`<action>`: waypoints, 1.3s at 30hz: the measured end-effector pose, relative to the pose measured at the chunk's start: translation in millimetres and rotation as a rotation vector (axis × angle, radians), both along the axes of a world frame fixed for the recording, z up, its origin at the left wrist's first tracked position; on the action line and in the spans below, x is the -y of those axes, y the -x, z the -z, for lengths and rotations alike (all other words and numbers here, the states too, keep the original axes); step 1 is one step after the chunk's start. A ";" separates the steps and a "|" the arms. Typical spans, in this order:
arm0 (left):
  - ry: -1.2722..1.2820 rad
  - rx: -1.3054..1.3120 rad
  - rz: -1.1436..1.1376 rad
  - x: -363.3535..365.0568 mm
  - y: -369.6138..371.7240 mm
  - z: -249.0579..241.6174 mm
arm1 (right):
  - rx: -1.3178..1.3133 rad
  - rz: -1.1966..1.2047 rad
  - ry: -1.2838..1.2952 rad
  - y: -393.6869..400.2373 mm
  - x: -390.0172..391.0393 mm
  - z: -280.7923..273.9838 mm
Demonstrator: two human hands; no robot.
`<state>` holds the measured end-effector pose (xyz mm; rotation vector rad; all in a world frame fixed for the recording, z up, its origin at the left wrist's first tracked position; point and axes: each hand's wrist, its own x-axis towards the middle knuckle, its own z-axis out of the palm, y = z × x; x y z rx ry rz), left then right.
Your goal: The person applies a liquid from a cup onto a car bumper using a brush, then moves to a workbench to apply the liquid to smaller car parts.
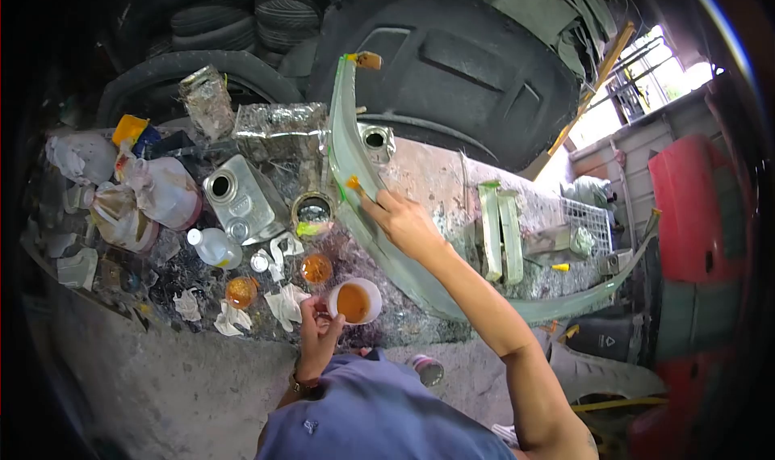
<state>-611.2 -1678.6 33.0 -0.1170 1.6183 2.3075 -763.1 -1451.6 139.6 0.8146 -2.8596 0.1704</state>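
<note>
Left hand (320,331), seen in the head view, is closed on the side of a white, round cup (374,296) holding amber liquid, tipped so that its mouth faces the camera, just over the near bench edge. Right hand (404,226) reaches forward, fingers bent and close together at a long, curved, pale grey-green strip (408,284); from where I stand, cannot tell whether they pinch anything. Strip arcs across the stained workbench (436,165), its far end rising in front of a black moulded panel (440,77). Small yellow-orange tab (353,183) on the strip, just beyond the right fingertips. Left of the cup: crumpled white tissue (286,307); farther back, a silver rectangular metal can (262,206) and a white plastic bottle (216,250). Two pale green straight bars (500,230) lie right of the right forearm.
</note>
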 end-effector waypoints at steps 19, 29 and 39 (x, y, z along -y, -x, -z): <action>0.023 -0.024 0.146 11.4 12.1 3.1 | 0.063 0.295 0.126 -93.7 -31.6 7.4; 0.089 -0.008 0.148 13.3 10.6 1.7 | -0.134 0.033 0.189 17.6 0.4 -2.3; 0.207 -0.031 0.094 6.7 -0.2 -5.7 | 0.187 -0.015 0.068 -88.8 -73.8 44.6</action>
